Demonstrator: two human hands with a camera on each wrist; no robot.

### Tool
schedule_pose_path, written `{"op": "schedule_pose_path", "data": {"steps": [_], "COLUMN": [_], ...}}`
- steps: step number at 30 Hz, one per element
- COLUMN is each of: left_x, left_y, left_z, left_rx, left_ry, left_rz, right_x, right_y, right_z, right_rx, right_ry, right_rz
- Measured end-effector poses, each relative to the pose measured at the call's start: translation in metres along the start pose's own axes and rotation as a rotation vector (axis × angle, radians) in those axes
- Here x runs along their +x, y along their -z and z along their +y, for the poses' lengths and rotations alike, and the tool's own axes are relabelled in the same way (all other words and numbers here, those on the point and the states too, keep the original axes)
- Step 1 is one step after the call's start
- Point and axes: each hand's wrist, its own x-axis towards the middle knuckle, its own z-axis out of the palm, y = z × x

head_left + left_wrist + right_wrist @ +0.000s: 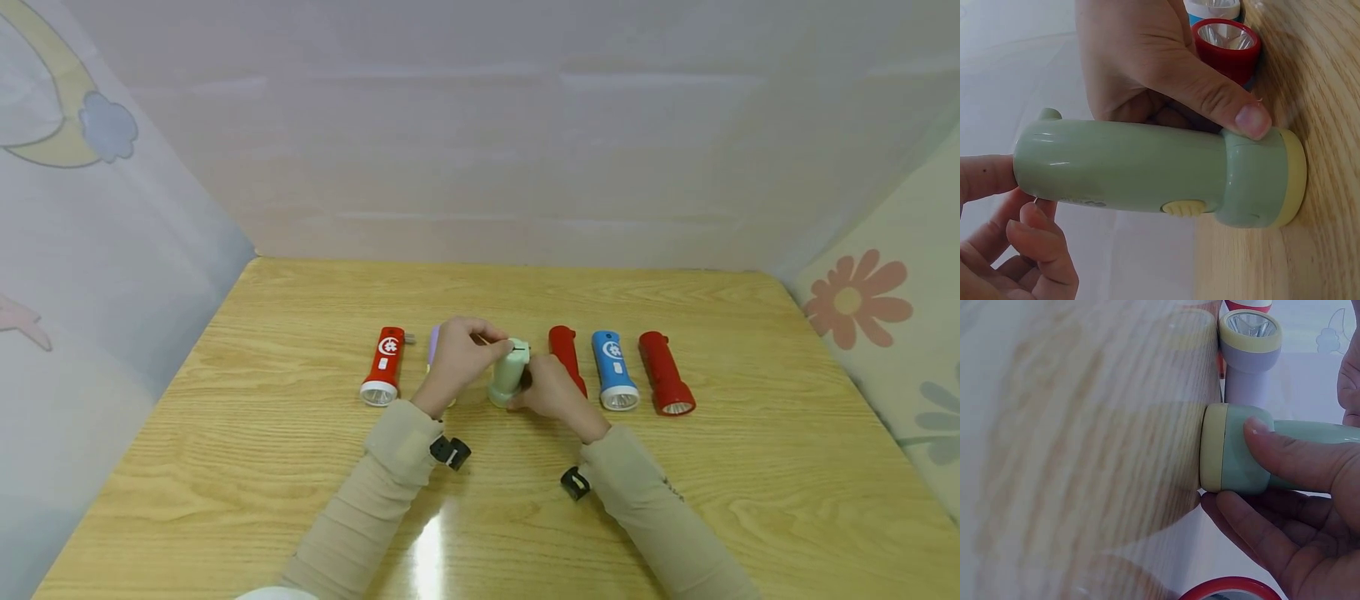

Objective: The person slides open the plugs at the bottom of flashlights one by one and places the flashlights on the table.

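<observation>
A pale green flashlight (509, 377) with a cream lens rim stands lens-down on the wooden table, tail up. My right hand (552, 386) grips it low down, the thumb (1275, 445) lying across its wide head. At the top, my left hand (459, 358) pinches the tail end, with one fingertip (997, 175) against the end and other fingers bent beside it. The yellow ribbed switch (1184, 208) shows on the flashlight's side in the left wrist view. A lilac flashlight (1249, 378) lies left of it, partly behind my left hand.
A red flashlight with a white head (382, 367) lies at the left, a metal plug sticking out near its tail. To the right lie a red flashlight (564, 350), a blue one (615, 367) and another red one (666, 372). Fabric walls border the table (300, 467).
</observation>
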Motion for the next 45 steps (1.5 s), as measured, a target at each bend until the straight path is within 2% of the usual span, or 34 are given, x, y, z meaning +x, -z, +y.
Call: {"op": "schedule_pose_path", "data": {"steps": [12,25,34,45], "left_x": [0.0004,0.0026,0.0029,0.0026], "left_y": [-0.0008,-0.0032,-0.004,-0.0048], "left_z": [0.0003,-0.001,0.0001,0.0004], "left_rx": [-0.006,-0.014,-0.025,-0.03], "left_ry": [-0.002,-0.019,0.001,-0.016], "left_rz": [-0.001,0.004,-0.004,0.007], "right_x": [0.0004,-0.0001,-0.0005,-0.001], "right_y": [0.001,-0.0003,0.001,0.0017], "right_z": [0.0003,0.0027,0.0013,0.001], "right_rx": [-0.001,-0.02,-0.008,-0.015], "right_ry": [-0.021,0.043,0.025,0.035], "right_rz": [-0.009,0.021,0.014,0.027]}}
